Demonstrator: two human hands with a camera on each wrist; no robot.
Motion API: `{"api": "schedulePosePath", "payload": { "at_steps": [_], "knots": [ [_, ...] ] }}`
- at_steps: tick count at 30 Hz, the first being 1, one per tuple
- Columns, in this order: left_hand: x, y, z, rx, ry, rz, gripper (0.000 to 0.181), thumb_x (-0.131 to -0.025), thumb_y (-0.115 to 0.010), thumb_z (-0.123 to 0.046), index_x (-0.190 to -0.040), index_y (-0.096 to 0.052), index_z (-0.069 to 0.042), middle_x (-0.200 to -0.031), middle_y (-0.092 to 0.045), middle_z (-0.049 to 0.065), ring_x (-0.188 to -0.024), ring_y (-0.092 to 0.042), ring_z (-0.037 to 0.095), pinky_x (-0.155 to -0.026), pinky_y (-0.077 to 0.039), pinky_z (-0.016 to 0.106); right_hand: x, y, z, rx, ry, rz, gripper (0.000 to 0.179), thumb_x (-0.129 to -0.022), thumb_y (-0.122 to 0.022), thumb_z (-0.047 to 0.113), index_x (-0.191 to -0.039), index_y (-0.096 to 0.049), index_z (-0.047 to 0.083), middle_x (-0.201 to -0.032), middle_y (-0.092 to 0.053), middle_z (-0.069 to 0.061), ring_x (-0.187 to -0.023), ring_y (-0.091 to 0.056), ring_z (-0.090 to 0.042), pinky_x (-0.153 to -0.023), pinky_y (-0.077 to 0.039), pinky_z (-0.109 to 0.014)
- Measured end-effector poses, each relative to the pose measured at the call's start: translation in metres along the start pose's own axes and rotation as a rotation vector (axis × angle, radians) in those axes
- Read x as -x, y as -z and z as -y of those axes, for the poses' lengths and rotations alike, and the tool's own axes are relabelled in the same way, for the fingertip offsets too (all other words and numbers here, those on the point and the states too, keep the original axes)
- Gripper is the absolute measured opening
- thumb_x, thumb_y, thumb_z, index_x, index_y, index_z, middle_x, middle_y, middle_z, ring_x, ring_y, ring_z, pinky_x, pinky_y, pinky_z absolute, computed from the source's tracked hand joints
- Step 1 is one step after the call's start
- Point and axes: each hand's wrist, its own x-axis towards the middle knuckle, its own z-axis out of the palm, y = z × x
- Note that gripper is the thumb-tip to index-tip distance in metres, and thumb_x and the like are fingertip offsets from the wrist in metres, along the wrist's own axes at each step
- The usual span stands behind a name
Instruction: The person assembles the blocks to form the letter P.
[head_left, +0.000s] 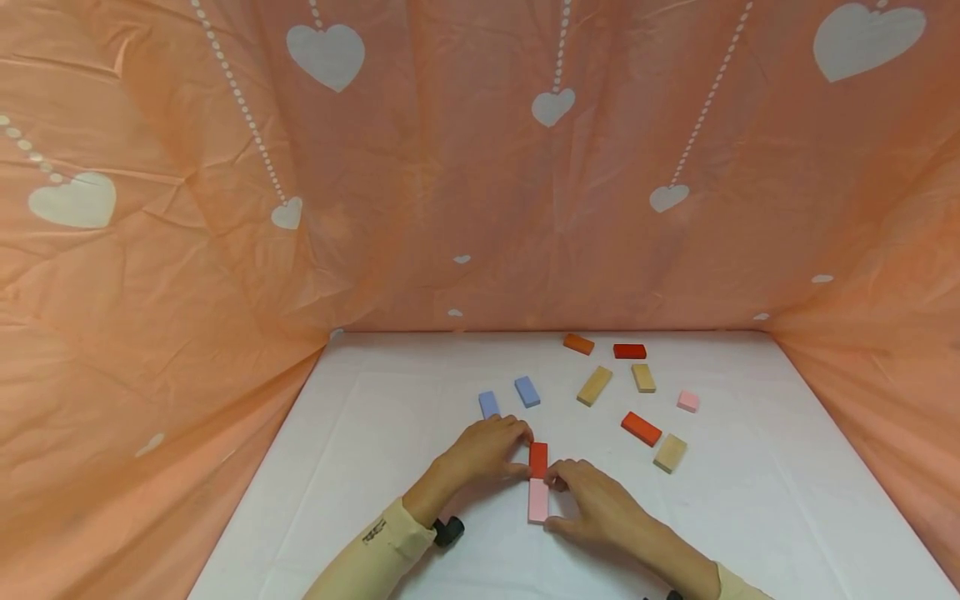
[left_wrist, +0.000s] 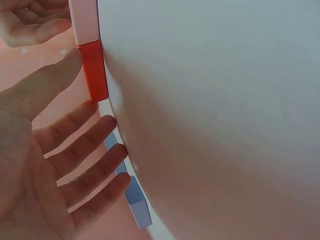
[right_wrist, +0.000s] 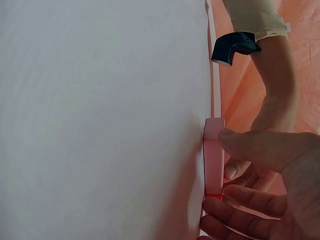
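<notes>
Orange cloth (head_left: 450,183) with white hearts hangs behind white counter (head_left: 360,467). Right hand (head_left: 603,504): thumb and fingers pinching long pink block (head_left: 538,501), which lies just left of it. Left hand (head_left: 483,450): thumb and forefinger clamped on red block (head_left: 538,461), just right of it. Both blocks end to end, touching, between hands. Two blue blocks (head_left: 527,392) beyond left hand. Short pink block (head_left: 687,401) farther off, right side.

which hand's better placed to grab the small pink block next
Probably the right hand: the small pink block lies ahead to its right; the left hand is farther, left of the red block.
</notes>
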Motion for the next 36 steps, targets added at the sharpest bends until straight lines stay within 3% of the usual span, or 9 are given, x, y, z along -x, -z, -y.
{"api": "schedulePosePath", "payload": {
  "at_steps": [14, 24, 30, 36],
  "knots": [
    [-0.002, 0.0, 0.001, -0.006, 0.006, 0.018, 0.044, -0.09, -0.088, -0.043, -0.124, -0.07, -0.023, -0.12, -0.069, -0.006, -0.107, -0.062, 0.014, -0.093, -0.054, 0.031, -0.003, 0.001, -0.006, -0.062, -0.029, 0.005, 0.054, -0.083, -0.094, 0.039, -0.123, -0.065, 0.017, -0.106, -0.065, 0.01, -0.096, -0.059, -0.009, -0.088, -0.058, -0.037],
    [-0.005, 0.003, 0.001, 0.009, 0.015, 0.013, 0.041, -0.094, -0.084, -0.04, -0.128, -0.071, -0.02, -0.119, -0.069, -0.005, -0.107, -0.066, 0.014, -0.094, -0.056, 0.034, -0.014, 0.004, -0.011, -0.15, -0.122, 0.018, 0.07, -0.088, -0.089, 0.042, -0.144, -0.06, 0.012, -0.112, -0.067, 0.004, -0.103, -0.062, -0.016, -0.09, -0.059, -0.045],
    [-0.013, 0.008, 0.006, -0.029, 0.039, -0.045, 0.048, -0.098, -0.079, -0.046, -0.136, -0.071, -0.019, -0.131, -0.069, -0.001, -0.119, -0.066, 0.019, -0.102, -0.057, 0.039, -0.014, 0.005, -0.015, -0.136, -0.09, 0.018, 0.079, -0.087, -0.09, 0.043, -0.15, -0.058, 0.009, -0.109, -0.062, 0.005, -0.099, -0.057, -0.015, -0.085, -0.056, -0.037],
    [-0.023, 0.012, 0.019, -0.005, 0.056, -0.134, 0.045, -0.097, -0.08, -0.044, -0.132, -0.073, -0.016, -0.132, -0.07, 0.005, -0.121, -0.064, 0.027, -0.103, -0.056, 0.043, -0.015, 0.004, -0.013, -0.119, -0.07, 0.021, 0.078, -0.087, -0.09, 0.043, -0.149, -0.06, 0.006, -0.107, -0.059, 0.006, -0.098, -0.055, -0.014, -0.085, -0.055, -0.035]
  ]
}}
